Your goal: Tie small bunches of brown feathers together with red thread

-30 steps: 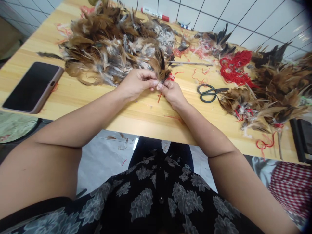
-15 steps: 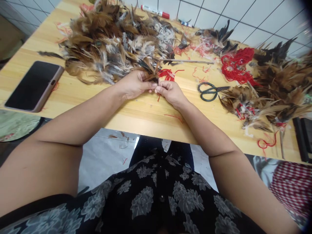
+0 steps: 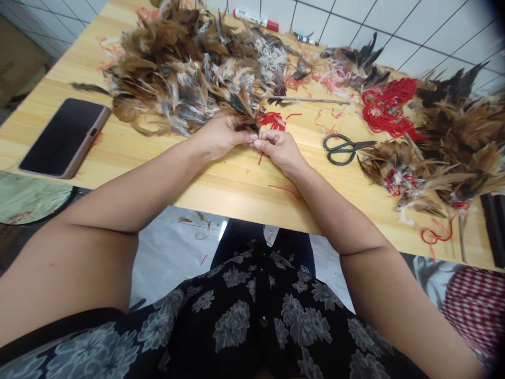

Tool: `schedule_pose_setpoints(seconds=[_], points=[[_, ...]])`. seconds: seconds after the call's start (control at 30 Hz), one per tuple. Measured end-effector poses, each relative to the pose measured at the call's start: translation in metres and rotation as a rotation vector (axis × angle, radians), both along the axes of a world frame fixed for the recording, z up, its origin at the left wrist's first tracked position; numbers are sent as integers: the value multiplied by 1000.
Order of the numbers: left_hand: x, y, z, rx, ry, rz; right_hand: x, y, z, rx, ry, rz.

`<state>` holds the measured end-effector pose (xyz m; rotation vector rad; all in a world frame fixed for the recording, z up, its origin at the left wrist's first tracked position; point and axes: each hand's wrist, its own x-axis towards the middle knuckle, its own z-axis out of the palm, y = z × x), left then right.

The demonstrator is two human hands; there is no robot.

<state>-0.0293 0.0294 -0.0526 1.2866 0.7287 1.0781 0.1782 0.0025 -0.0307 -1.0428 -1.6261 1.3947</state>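
My left hand [image 3: 221, 136] pinches the base of a small bunch of brown feathers [image 3: 243, 109] just above the wooden table [image 3: 221, 181]. My right hand [image 3: 281, 149] meets it fingertip to fingertip, fingers closed on the same bunch's base, where a red thread [image 3: 272, 120] lies bunched beside it. A short red strand hangs under the two hands. A big heap of brown and grey feathers [image 3: 189, 63] lies right behind my left hand.
Black scissors [image 3: 344, 149] lie right of my hands, a skein of red string [image 3: 384, 108] beyond them, and tied feather bundles [image 3: 437, 158] at the right. A dark phone [image 3: 65, 137] rests at the left edge. A thin stick [image 3: 307, 100] and a marker [image 3: 255, 20] lie farther back.
The hands have lifted the small feather bunch slightly off the heap and kept their pinch; the red thread beside it now shows more. The view shifted a little.
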Motion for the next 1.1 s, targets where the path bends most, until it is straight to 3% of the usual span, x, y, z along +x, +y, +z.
schedule_pose_setpoints(seconds=[0.13,0.23,0.3,0.47,0.57,0.67,0.9,1.1], points=[[5,-7,9,-25,8,-5,0,-5,4,-41,13,-25],[-1,-4,16,56,51,53,5,-3,1,-8,44,-111],[-14,4,20,175,85,144,10,1,-1,-4,80,-175],[-69,20,38,540,361,550,14,7,-3,-43,121,-255],[-92,21,45,566,572,578,12,6,-2,-34,124,-267],[-94,26,37,530,664,499,11,3,-2,-14,132,-271],[-72,43,-6,596,727,329,11,3,-4,-8,148,-267],[-69,43,-16,558,746,406,13,4,-7,-2,189,-229]])
